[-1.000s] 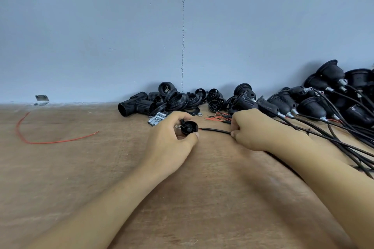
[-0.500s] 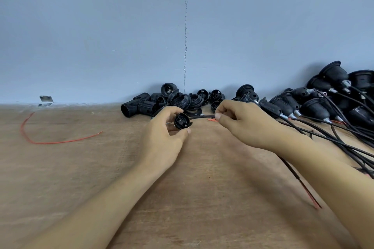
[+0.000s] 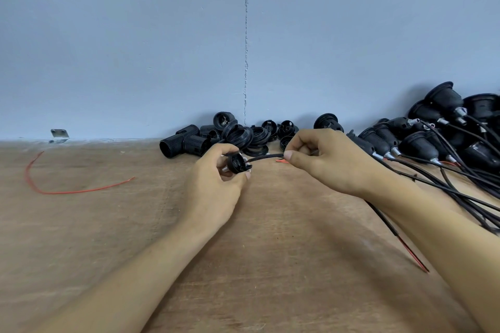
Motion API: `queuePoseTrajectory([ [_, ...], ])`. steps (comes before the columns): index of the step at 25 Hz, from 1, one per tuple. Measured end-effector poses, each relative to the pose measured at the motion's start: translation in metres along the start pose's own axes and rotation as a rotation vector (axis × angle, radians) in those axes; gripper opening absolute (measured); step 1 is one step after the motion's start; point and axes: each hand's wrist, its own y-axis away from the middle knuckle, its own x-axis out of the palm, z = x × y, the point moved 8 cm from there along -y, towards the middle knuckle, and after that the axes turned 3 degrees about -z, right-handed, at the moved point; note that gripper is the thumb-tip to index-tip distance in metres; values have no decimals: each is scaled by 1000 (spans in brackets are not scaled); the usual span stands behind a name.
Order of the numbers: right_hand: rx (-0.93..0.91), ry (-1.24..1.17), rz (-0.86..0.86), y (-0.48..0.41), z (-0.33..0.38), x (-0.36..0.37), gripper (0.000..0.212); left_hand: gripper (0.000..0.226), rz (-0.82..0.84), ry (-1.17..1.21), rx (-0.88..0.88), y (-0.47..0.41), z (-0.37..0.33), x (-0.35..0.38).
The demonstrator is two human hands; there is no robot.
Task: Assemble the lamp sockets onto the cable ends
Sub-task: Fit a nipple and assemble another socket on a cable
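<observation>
Socket cap [image 3: 237, 164] sits pinched in your left hand [image 3: 213, 186], lifted just off the wooden bench [image 3: 81, 238], fingers curled round its rim. Black cable [image 3: 266, 157] runs from it to your right hand [image 3: 322, 159], thumb and forefinger clamped on it. Loose socket parts [image 3: 216, 138] are piled behind, wired sockets [image 3: 433, 132] heaped far right.

Two hands work at centre: left hand [image 3: 213, 186], right hand [image 3: 322, 159]. One loose red wire [image 3: 67, 189] lies far left. One metal bracket [image 3: 59, 134] sits by the wall. Loose socket parts [image 3: 230, 135] and wired sockets [image 3: 438, 130] are too piled to count.
</observation>
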Motion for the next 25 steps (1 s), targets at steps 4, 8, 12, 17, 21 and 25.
queuePoseTrajectory([
  [4,-2,-28,-9,-1,0,-2,13,40,1,7,-6,0,0,0],
  [8,-4,-68,-4,0,1,0,13,39,-3,13,-9,1,1,1],
  [12,-7,-52,-5,0,1,3,13,41,13,17,7,1,1,3],
  [17,32,-125,14,0,-4,4,15,43,32,29,8,0,3,5],
  [21,39,-106,10,-1,-6,4,15,44,19,52,-7,-1,4,4],
  [25,44,-82,1,0,-6,4,15,44,11,40,1,1,2,3],
])
